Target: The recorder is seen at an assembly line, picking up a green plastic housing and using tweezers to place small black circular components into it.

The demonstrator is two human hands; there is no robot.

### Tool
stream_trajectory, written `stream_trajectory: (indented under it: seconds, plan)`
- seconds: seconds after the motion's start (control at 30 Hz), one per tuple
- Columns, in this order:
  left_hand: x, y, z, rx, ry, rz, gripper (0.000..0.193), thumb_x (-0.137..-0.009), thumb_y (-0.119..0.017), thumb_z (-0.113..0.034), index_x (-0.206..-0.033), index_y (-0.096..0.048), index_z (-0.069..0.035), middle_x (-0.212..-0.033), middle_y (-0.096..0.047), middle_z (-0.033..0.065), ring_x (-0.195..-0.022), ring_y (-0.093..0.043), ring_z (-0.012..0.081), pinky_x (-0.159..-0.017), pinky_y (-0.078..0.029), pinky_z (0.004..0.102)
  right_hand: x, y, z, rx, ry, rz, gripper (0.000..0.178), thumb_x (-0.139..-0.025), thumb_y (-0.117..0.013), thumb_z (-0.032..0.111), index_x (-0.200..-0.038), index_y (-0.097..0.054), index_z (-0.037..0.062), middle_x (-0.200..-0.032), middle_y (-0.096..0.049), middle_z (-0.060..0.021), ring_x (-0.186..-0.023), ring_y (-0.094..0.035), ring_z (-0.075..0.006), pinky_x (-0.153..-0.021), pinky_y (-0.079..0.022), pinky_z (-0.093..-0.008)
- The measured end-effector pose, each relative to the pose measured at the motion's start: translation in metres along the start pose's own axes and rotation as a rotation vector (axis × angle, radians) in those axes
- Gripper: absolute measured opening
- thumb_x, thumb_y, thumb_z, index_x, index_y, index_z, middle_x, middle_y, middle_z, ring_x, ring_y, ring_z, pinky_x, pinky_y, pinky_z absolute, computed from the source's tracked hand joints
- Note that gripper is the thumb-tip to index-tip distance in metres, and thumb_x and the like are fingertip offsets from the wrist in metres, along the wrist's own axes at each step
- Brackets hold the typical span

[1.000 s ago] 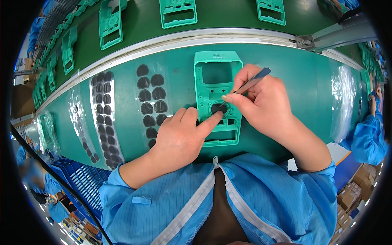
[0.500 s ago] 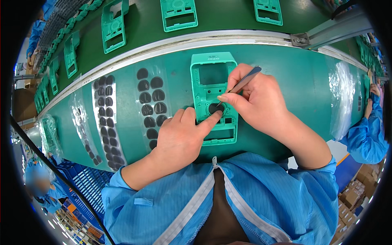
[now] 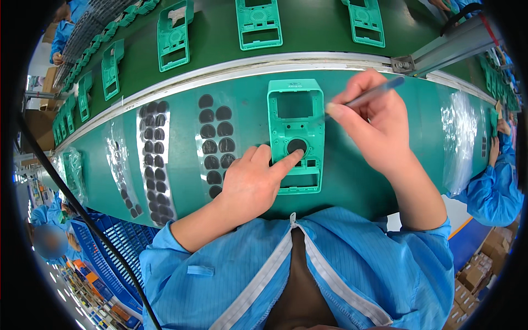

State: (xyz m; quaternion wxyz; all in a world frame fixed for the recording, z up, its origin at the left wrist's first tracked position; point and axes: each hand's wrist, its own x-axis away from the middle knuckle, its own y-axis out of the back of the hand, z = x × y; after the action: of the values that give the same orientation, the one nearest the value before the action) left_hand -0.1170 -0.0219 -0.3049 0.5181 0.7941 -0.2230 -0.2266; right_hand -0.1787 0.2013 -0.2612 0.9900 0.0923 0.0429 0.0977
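Observation:
A mint-green plastic housing [image 3: 300, 124] with rectangular openings lies on the green work surface in front of me. In its round recess sits a black disc [image 3: 293, 144]. The index finger of my left hand [image 3: 248, 177] is stretched out and its tip rests on the disc; the other fingers are loosely bent and hold nothing. Beyond the housing's right edge, my right hand [image 3: 378, 129] is raised, pinching a pair of tweezers [image 3: 377, 92], blurred by motion. To the left lie a clear sheet of black discs [image 3: 207, 116] and a white-backed sheet of similar discs [image 3: 159, 147].
A metal rail [image 3: 231, 67] separates my surface from a dark green belt [image 3: 214, 33] bearing several green housings. Clear plastic bags [image 3: 461, 137] lie at right, near another person's blue sleeve [image 3: 488, 192]. A black cable [image 3: 74, 206] and a blue crate [image 3: 104, 242] are at left.
My right hand with the tweezers has moved away from the disc, up and to the right. My left index finger stays on the disc. Housings on the belt have shifted in view.

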Motion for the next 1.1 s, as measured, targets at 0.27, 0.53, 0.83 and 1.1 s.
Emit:
stream_trajectory:
  seconds: [0.27, 0.53, 0.83, 1.1]
  plan:
    - [-0.007, 0.003, -0.008, -0.022, 0.064, -0.047, 0.059, -0.070, -0.060, 0.001, -0.127, -0.058, -0.013, -0.075, -0.044, 0.0083, -0.063, -0.050, 0.0239, -0.050, -0.043, 0.0347, 0.048, 0.004, -0.025, 0.288, -0.306, 0.207, 0.016, -0.090, -0.056, 0.015, -0.098, -0.054, 0.0014, -0.067, -0.057, -0.0092, -0.057, -0.056, -0.0212, -0.055, -0.047, -0.0336]
    - [-0.005, 0.004, -0.013, -0.012, 0.134, 0.060, 0.059, -0.074, -0.062, -0.006, -0.131, -0.054, -0.019, -0.079, -0.049, 0.0097, -0.073, -0.056, 0.0278, -0.059, -0.049, 0.0394, 0.061, -0.018, -0.038, 0.523, -0.145, 0.223, 0.026, -0.086, -0.064, 0.023, -0.091, -0.051, 0.0010, -0.071, -0.061, -0.0218, -0.067, -0.062, -0.0407, -0.060, -0.049, -0.0483]
    - [0.018, 0.021, 0.005, 0.319, -0.041, -0.167, 0.065, -0.074, -0.066, -0.010, -0.132, -0.043, 0.004, -0.119, -0.055, 0.0232, -0.102, -0.055, 0.0405, -0.088, -0.044, 0.0470, 0.142, 0.117, -0.120, 0.548, 0.358, -0.590, 0.017, -0.089, -0.058, 0.015, -0.100, -0.058, 0.0027, -0.082, -0.063, -0.0117, -0.072, -0.063, -0.0256, -0.062, -0.050, -0.0363]
    - [0.041, 0.029, 0.039, -0.081, 0.399, -0.267, 0.076, -0.075, -0.070, -0.017, -0.142, -0.036, -0.006, -0.143, -0.032, 0.0285, -0.131, -0.033, 0.0452, -0.107, -0.027, 0.0504, 0.033, 0.260, -0.119, 0.143, 0.204, -1.142, 0.018, -0.098, -0.050, 0.021, -0.103, -0.051, 0.0042, -0.080, -0.058, -0.0036, -0.062, -0.052, -0.0099, -0.056, -0.042, -0.0259]
